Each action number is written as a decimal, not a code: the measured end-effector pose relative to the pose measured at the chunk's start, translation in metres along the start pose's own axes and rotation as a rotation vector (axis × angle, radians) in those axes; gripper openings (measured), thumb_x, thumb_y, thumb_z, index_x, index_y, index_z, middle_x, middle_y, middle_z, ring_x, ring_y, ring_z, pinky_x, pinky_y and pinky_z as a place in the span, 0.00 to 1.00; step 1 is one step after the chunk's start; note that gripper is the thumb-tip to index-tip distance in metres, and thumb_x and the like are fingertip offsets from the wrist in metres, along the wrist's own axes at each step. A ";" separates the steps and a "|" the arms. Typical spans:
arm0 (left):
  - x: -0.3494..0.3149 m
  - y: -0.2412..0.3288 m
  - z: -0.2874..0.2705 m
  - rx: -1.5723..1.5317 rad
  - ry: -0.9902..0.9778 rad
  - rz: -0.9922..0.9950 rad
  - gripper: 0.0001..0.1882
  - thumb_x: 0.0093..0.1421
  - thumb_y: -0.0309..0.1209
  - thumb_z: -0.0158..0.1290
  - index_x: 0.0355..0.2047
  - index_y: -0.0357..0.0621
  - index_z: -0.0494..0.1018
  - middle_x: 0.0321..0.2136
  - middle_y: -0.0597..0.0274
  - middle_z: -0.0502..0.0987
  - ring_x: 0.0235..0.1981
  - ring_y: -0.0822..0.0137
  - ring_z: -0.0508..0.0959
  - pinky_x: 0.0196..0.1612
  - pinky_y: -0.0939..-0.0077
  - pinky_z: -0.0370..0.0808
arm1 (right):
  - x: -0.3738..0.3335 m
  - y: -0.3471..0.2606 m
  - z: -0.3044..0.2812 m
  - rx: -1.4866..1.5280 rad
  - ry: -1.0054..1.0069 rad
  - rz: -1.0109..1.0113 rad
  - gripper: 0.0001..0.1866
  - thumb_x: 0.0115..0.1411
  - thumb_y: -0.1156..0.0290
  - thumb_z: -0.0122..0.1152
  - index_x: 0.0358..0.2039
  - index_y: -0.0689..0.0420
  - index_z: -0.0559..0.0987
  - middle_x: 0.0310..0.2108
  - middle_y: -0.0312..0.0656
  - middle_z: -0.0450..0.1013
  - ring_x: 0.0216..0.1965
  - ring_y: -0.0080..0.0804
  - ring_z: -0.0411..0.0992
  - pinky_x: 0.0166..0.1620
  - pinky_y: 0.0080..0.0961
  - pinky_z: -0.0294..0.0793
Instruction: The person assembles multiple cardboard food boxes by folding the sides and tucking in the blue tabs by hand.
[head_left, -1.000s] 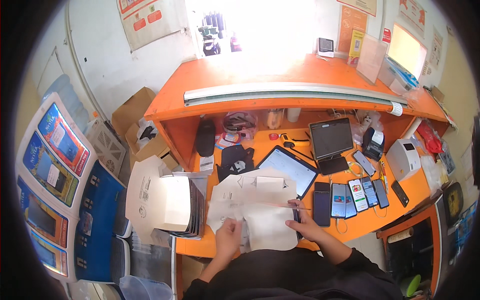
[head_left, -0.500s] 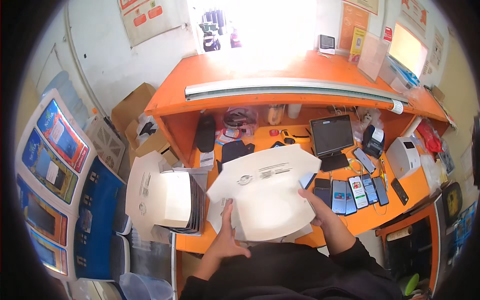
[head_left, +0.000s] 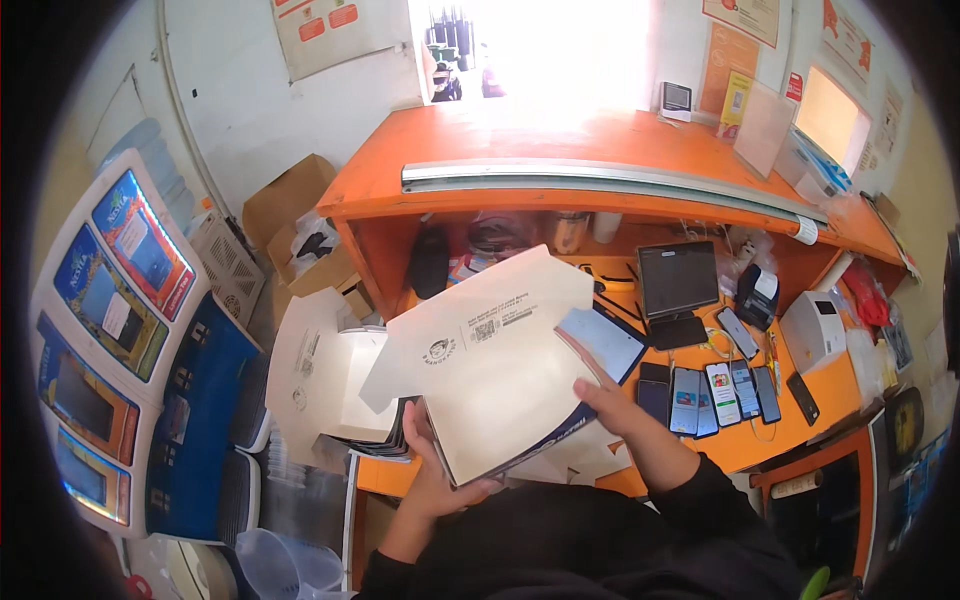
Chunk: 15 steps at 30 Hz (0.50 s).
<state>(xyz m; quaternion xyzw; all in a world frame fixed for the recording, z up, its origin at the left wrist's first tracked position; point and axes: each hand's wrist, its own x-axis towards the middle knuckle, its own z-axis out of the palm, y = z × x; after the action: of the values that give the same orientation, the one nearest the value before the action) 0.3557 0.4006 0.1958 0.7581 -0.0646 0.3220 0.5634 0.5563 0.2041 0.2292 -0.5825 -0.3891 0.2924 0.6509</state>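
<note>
A cardboard food box (head_left: pixel 510 400), pale inside and dark outside, is held tilted in front of me, its printed lid flap raised. My left hand (head_left: pixel 440 480) grips its near left corner, thumb up along the side and fingers underneath. At the right wall my right hand (head_left: pixel 615 405) holds the edge between thumb and fingers. Left of it stands a nested stack of similar open boxes (head_left: pixel 365 375) with lid flaps up. Beneath the held box lie flat cardboard pieces (head_left: pixel 590 455), partly hidden. A tablet (head_left: pixel 610 340) shows behind its right side.
Several phones (head_left: pixel 720 395) lie in a row on the orange desk (head_left: pixel 800 430), below a dark monitor (head_left: pixel 680 280). A black device (head_left: pixel 757 295) and a white printer (head_left: pixel 815 330) stand farther right. A drinks machine (head_left: pixel 120 260) rises at the left, near a clear plastic jug (head_left: pixel 290 565).
The box's walls now stand up around its base, where it looked flatter before. It has turned, with its lid flap swung left. My right hand has shifted slightly left.
</note>
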 end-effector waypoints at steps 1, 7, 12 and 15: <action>0.002 0.001 -0.001 0.003 0.005 -0.002 0.68 0.44 0.40 0.69 0.64 0.41 0.22 0.64 0.39 0.40 0.66 0.48 0.47 0.65 0.51 0.49 | 0.009 -0.003 0.000 -0.104 0.062 -0.030 0.41 0.64 0.52 0.51 0.70 0.56 0.47 0.69 0.54 0.46 0.70 0.43 0.42 0.68 0.34 0.40; -0.002 -0.012 0.001 0.523 0.339 0.055 0.69 0.36 0.40 0.74 0.63 0.36 0.31 0.59 0.39 0.48 0.61 0.48 0.56 0.62 0.54 0.58 | 0.044 -0.062 0.075 -1.081 -0.128 -0.540 0.34 0.62 0.49 0.53 0.62 0.57 0.64 0.60 0.49 0.64 0.63 0.51 0.57 0.65 0.39 0.51; 0.003 -0.009 -0.022 0.565 0.463 0.275 0.62 0.44 0.50 0.69 0.64 0.34 0.38 0.59 0.36 0.54 0.58 0.46 0.62 0.61 0.49 0.56 | 0.071 -0.048 0.115 -0.901 -0.340 -0.355 0.19 0.56 0.59 0.60 0.47 0.51 0.78 0.33 0.46 0.77 0.32 0.49 0.76 0.39 0.38 0.74; -0.016 -0.003 -0.075 1.213 0.251 0.015 0.33 0.48 0.43 0.63 0.51 0.40 0.69 0.53 0.48 0.69 0.55 0.43 0.65 0.58 0.47 0.58 | 0.096 -0.067 0.127 -0.912 -0.341 -0.427 0.14 0.55 0.62 0.59 0.41 0.50 0.79 0.28 0.46 0.76 0.29 0.48 0.76 0.34 0.38 0.75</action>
<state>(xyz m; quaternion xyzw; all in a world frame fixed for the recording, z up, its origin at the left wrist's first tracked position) 0.3138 0.4642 0.1967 0.8992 0.1914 0.3919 0.0333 0.4945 0.3410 0.3135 -0.6583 -0.6871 0.0450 0.3041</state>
